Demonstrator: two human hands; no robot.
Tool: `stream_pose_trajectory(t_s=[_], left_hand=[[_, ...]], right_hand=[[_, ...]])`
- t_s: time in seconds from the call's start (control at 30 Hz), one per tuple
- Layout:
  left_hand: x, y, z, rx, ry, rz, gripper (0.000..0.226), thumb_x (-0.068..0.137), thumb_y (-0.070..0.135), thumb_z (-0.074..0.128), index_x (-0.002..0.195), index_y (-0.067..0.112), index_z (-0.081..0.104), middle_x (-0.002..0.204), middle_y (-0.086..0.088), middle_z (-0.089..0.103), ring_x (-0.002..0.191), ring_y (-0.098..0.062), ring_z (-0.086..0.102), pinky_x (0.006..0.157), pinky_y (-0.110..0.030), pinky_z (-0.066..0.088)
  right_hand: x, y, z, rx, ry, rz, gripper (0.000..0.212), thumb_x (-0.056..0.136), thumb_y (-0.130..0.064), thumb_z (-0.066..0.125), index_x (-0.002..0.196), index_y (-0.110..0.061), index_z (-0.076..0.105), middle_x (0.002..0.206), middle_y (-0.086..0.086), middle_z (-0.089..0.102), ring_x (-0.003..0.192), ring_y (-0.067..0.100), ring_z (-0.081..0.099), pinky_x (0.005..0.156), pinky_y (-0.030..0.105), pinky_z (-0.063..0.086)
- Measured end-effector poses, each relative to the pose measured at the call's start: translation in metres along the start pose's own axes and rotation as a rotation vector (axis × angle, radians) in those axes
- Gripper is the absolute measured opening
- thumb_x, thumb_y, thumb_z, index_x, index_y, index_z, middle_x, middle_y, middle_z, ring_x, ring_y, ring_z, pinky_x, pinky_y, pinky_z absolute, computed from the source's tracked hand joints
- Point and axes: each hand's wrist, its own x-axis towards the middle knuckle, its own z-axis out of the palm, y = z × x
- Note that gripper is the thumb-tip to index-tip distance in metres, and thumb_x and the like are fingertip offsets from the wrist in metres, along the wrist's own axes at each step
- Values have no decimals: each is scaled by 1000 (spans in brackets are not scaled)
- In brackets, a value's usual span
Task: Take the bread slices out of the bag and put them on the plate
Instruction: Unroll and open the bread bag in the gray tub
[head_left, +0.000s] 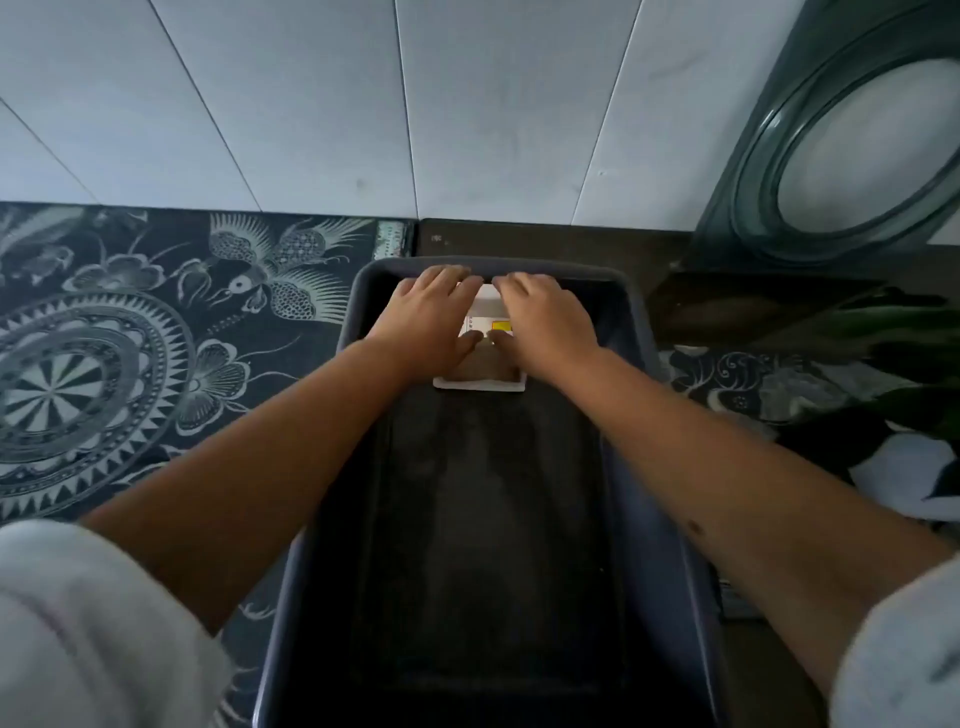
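Observation:
A small white bread bag (485, 312) with a yellow label lies at the far end of a long dark tray (363, 332). Brown bread shows through its near end (480, 370). My left hand (426, 322) grips the bag's left side, fingers over its far edge and thumb on top. My right hand (545, 322) grips the right side the same way. Both hands hide most of the bag. No plate is in view.
The tray rests on a dark floral-patterned cloth (130, 338) against a white tiled wall (363, 104). A round glass-fronted dark object (852, 156) leans at the right. Dark green leaves (893, 353) and something white (898, 478) lie right of the tray.

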Motion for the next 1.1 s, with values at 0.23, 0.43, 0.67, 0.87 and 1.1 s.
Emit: stream_pose_trajectory(t_s=[0.23,0.43,0.67,0.87,1.1], left_hand=[[34,-29,19,174,-174,3,52,85,45,59,130,23,50,123,-14,52,116,-36,47,95,-54,38],[31,-28,25,186,-144,72,34,86,31,61,117,17,59,119,-15,54,112,-36,48,90,-50,43],[13,-12,9,144,-133,126,26,86,13,62,112,9,61,109,-17,62,103,-38,56,83,-50,50],[-44,15,-2,93,-124,187,21,85,11,62,106,9,62,102,-15,64,96,-34,59,79,-50,52],[-151,65,-15,89,-119,211,21,80,12,69,100,15,64,95,-9,65,89,-30,61,71,-40,47]], right_hand=[[34,22,22,-2,-137,-73,41,88,-42,63,120,-17,58,117,10,61,105,31,57,76,41,49],[30,25,35,-8,-63,-145,23,87,-27,68,107,-17,61,99,6,63,88,25,59,54,28,28],[7,17,20,-23,-31,-198,15,86,-16,67,100,-17,61,94,6,66,83,25,61,50,30,32],[-53,1,4,-8,-22,-289,8,87,-19,63,93,-16,59,86,4,64,77,22,60,47,32,38],[-163,-47,-4,74,-34,-222,9,87,-27,64,90,-20,59,85,0,63,77,19,59,51,37,52]])
